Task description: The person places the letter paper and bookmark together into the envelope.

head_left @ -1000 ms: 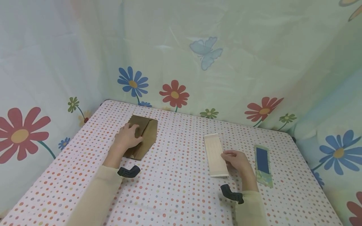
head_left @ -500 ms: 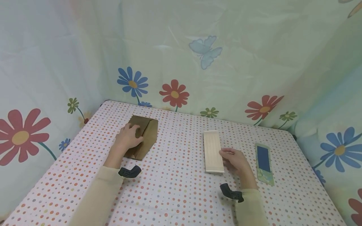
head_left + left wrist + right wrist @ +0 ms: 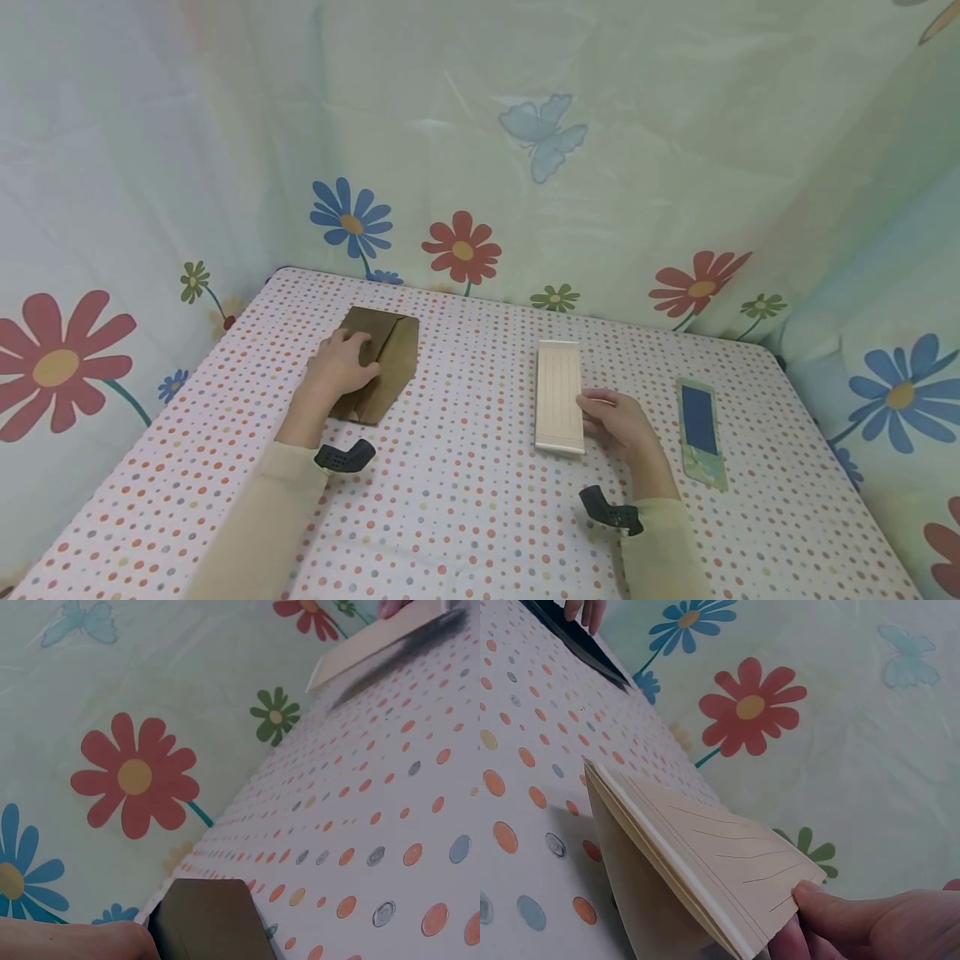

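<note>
In the head view, my left hand point(image 3: 337, 365) rests on a brown paper envelope point(image 3: 394, 358) that lies at the left with its flap side up. Some of its fingertips are hard to make out against the brown. On the right, my right hand point(image 3: 617, 422) pinches the long edge of a folded sheet of cream letter paper point(image 3: 558, 392) between thumb and fingers. The right wrist view has this letter paper point(image 3: 727, 851) close up, with thin printed lines and its folded layers partly spread apart. It is held above the cloth, its shadow beneath.
A green patterned card with a dark blue panel point(image 3: 699, 421) lies flat to the right of my right hand. Everything is on a table with a dotted cloth point(image 3: 465, 467). A flowered curtain point(image 3: 420, 100) hangs behind and at both sides.
My right hand has shifted a little left and away from me with the letter paper, which has turned straighter. My left hand stays on the envelope.
</note>
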`<state>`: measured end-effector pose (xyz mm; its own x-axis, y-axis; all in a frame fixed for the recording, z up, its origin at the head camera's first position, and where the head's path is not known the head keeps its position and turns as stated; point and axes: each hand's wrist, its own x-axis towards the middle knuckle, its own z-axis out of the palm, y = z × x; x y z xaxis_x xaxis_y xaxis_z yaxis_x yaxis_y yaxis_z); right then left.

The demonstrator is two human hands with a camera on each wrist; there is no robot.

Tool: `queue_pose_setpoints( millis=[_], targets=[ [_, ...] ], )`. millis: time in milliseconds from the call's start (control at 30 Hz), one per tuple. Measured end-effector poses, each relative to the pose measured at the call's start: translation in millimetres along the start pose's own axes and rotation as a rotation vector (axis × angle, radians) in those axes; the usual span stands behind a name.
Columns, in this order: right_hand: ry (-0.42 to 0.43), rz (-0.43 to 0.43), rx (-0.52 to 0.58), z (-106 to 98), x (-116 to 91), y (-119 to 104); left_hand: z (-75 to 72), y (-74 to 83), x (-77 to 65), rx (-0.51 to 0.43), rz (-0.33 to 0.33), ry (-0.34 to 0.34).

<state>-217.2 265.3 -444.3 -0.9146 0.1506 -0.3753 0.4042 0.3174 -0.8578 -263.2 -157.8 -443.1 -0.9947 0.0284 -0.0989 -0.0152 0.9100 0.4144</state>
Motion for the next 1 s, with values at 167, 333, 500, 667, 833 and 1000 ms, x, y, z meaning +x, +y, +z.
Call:
queue_pose_setpoints(
  millis=[167,333,500,667,833,1000],
  targets=[
    [-0.004,0.006,0.002,2.8,0.8,-1.8,0.3,-0.9,0.6,0.003,-0.002,0.005],
    [0.006,0.018,-0.007,3.4,2.3,-2.9,0.3,0.2,1.1,0.008,0.001,0.004],
    [0.004,0.021,-0.002,3.4,2.9,-2.7,-0.4,1.2,0.1,0.004,0.002,0.002],
    [-0.005,0.010,0.017,4.0,1.7,-3.5,-2.1,3.3,-1.0,0.006,0.004,0.005],
    [-0.005,-0.011,0.020,8.5,-1.2,-6.7,-3.1,4.7,-2.5,0.005,0.008,0.005],
    [0.010,-0.040,0.005,18.1,-2.2,-14.0,-1.5,2.3,-2.7,0.007,0.005,0.008]
  ],
)
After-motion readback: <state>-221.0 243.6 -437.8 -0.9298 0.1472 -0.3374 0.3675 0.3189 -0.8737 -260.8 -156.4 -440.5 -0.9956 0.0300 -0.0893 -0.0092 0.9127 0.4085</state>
